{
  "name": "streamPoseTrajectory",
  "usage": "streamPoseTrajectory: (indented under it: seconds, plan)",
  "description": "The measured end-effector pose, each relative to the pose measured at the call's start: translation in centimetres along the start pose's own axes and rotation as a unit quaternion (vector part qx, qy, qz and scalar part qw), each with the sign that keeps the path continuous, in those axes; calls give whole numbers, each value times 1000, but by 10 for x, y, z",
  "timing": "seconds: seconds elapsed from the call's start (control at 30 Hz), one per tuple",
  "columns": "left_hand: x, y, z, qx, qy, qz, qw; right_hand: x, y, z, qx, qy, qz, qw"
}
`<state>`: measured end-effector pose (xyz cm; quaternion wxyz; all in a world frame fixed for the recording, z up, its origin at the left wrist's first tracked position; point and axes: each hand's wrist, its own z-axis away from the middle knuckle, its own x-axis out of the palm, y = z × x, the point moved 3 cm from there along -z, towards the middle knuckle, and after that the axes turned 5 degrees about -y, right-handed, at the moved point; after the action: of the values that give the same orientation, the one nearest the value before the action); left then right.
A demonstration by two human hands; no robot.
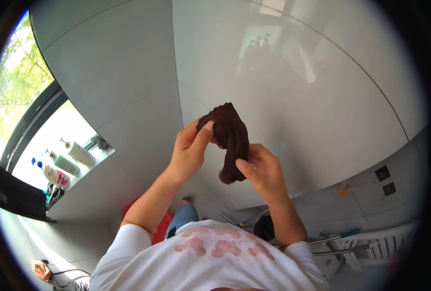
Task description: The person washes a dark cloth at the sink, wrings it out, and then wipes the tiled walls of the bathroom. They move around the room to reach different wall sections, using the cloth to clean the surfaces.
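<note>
A dark brown sock [234,133] hangs bunched between my two hands, in front of the pale wall. My left hand [191,148] pinches its upper left part, the thumb lying on top of the cloth. Lower down, my right hand [265,174] grips the sock's right edge between thumb and fingers. The rounded lower end droops a little to the left of my right thumb. Folds hide the fingers behind the cloth.
Several pump bottles [78,153] line the window sill [91,167] at left. A red basin [162,228] is partly hidden by my left forearm. Lower right are a white slatted rack [385,250] and long poles [344,250]. Glossy tiled wall [317,121] rises ahead.
</note>
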<state>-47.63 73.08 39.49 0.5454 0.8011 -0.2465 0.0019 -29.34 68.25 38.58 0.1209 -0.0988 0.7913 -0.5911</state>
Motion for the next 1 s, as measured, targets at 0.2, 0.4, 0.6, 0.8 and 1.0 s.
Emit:
streamPoseTrajectory:
  seconds: [0.2, 0.4, 0.6, 0.8, 1.0]
  plan:
    - [-16, 28, -38, 29, 27, 83, 996, -5, -28, -16, -51, 93, -55, 993]
    - [-32, 51, -97, 41, -62, 146, 987, 2, -68, -49, -132, 72, 52, 987]
    - [-21, 60, -143, 135, -313, 260, 903, 13, -86, -86, -271, 150, -59, 949]
    - [-42, 35, -161, -102, -333, -7, 937, 3, -94, -100, -265, 193, 51, 943]
    - [-70, 87, -188, 119, -221, 313, 916, -7, -102, -101, -321, 221, 72, 918]
